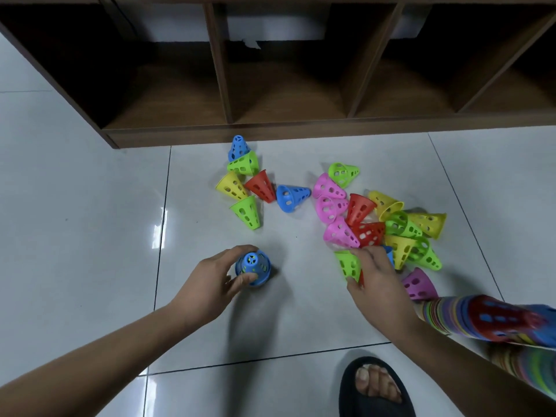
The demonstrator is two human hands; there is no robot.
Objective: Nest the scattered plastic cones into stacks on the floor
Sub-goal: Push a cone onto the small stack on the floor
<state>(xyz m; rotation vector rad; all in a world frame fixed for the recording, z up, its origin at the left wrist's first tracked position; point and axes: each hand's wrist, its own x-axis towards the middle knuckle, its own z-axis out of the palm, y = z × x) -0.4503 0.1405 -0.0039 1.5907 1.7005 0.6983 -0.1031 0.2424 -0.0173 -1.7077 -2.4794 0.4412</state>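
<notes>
— What is counted before the wooden shelf?
— Three pink cones, three red cones. A blue-topped stack, tip up, is gripped by the left hand; a green cone, tip pointed away from the shelf, by the right hand.

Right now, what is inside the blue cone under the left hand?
Green plastic shows through the holes of the blue cone, so a green inner cone seems nested inside. The left hand grips its sides. Whether more cones sit deeper is covered.
</notes>
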